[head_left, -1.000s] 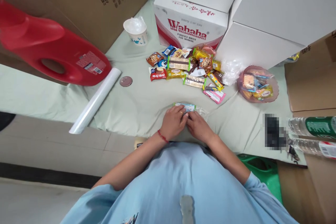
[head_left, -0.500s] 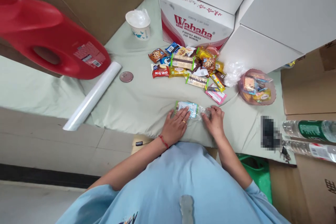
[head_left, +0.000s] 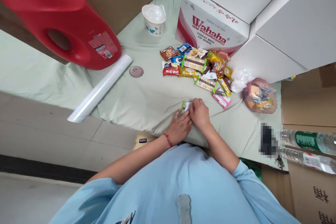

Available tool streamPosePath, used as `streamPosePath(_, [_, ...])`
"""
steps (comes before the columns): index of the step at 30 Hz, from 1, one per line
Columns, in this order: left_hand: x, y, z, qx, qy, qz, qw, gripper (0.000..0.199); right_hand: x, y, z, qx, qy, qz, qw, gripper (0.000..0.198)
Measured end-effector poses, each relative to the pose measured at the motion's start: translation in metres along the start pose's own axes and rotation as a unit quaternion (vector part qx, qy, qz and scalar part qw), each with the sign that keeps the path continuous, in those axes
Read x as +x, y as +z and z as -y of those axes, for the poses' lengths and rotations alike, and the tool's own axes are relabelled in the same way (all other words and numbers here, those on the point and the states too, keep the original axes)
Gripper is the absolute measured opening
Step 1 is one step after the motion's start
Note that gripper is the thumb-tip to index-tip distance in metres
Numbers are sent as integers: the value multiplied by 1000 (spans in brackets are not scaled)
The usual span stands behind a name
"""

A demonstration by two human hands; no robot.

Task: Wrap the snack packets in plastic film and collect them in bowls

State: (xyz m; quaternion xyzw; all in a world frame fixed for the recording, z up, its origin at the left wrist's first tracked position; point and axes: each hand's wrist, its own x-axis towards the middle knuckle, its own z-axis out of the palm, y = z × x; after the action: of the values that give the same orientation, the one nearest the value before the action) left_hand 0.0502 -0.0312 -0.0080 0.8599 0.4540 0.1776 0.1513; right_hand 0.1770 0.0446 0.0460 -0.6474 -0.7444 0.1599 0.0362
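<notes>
Lettering reads best from my remote seat on the white-and-red cardboard carton [head_left: 212, 21] near half past twelve: "Wahaha" with an ® mark, above "PURIFIED WATER FOR DRINKING". Just past twelve, I see a loose pile of bright plastic-wrapped snacks [head_left: 194, 63], including a small red packet [head_left: 170, 69] bearing white Chinese characters.

Nearest me, at the centre of my clock, a small clear plastic packet with green edges [head_left: 185, 107] lies on the pale green cloth [head_left: 147, 94], mostly covered, its print unreadable. The left hand [head_left: 181, 127] lies flattened against its near side, fingers extended and close together; the right hand [head_left: 200, 114] is curled narrow at its right end. I cannot tell whether either grips it.

At ten o'clock, the big red plastic jug [head_left: 86, 24] wears a white-printed label with a barcode, too small for me to read. Between three and four, a clear bottle with a green label [head_left: 308, 141] shows white lettering I cannot make out.
</notes>
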Motion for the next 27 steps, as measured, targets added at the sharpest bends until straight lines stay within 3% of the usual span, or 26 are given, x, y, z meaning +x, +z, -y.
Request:
streamPosePath(7, [-28, -20, 15, -101, 37, 13, 994, 31, -20, 16, 12, -18, -46, -24, 999, 52])
streamPosePath(12, [-59, -29, 27, -186, 4, -51, 981, 27, -27, 23, 16, -64, -70, -16, 995, 72])
streamPosePath(18, [-68, -44, 34, -178, -66, -115, 975, 23, -29, 19, 20, -88, -67, -26, 993, 57])
streamPosePath(23, [-61, -56, 33, -148, -64, -126, 979, 21, -46, 3, -1, -63, -101, -18, 993, 20])
streamPosePath(27, [-57, -56, 29, -144, -77, -117, 980, 20, -54, 1, -32, 8, -167, -12, 986, 27])
